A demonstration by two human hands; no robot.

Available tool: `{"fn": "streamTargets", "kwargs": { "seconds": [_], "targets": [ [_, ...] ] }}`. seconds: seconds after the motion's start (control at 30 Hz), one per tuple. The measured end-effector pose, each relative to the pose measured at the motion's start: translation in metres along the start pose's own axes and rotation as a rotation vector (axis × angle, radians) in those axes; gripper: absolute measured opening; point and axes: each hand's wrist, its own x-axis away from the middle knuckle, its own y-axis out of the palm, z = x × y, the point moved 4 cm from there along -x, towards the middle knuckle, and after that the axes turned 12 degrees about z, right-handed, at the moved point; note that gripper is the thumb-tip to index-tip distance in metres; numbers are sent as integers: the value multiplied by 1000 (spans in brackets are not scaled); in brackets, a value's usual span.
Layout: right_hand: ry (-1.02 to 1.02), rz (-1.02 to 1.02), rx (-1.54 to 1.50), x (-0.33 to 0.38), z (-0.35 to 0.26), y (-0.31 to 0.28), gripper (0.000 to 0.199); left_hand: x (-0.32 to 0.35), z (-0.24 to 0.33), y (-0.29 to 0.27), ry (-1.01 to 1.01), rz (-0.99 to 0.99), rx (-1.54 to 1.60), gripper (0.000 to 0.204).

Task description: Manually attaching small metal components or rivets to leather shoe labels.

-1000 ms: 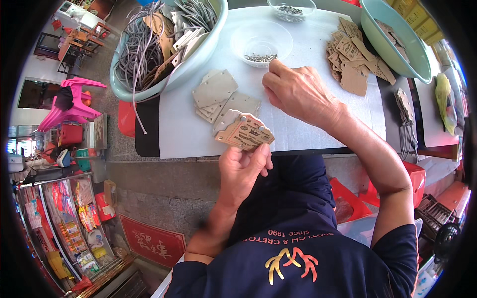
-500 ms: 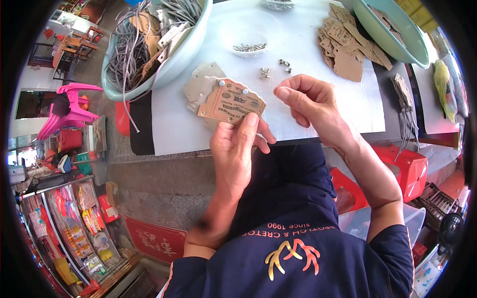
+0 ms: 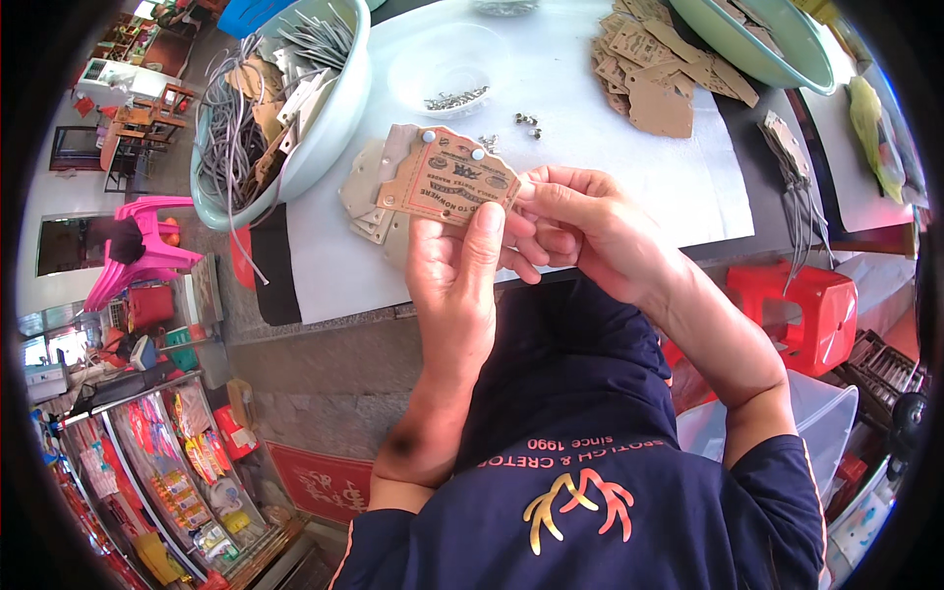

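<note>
Between your hands, matt brown card tags (image 3: 447, 182) with shiny metal studs; beyond them, a smooth white paper sheet (image 3: 590, 128) and a glossy clear plastic dish (image 3: 447, 69).

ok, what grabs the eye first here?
Mid-frame, the left hand holds up a fan of brown card tags, the right hand pinching their right edge. Behind on the white table: a pale green basin of grey cords at left, loose tags at right.

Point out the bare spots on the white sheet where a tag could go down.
White sheet: bare below the brown tag pile, right of the loose rivets; also bare left of the pale tag stack, under the cord basin. Crowded around the clear dish.
</note>
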Motion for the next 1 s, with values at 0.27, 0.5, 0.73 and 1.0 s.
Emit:
{"fn": "streamTargets", "kwargs": {
  "seconds": [0.27,0.5,0.73,1.0],
  "targets": [
    [57,-105,-94,-3,0,-5,19,2,0,5,-22,-42,-24,18],
    [25,-3,-115,2,1,-11,20,-1,-6,2,-11,-35,-16,17],
    [-31,7,-68,4,-3,-6,18,-2,-3,3,-2,-14,-21,18],
    [-166,45,65,4,-4,-4,20,-5,-6,2,20,-24,-1,17]
  ]
}}
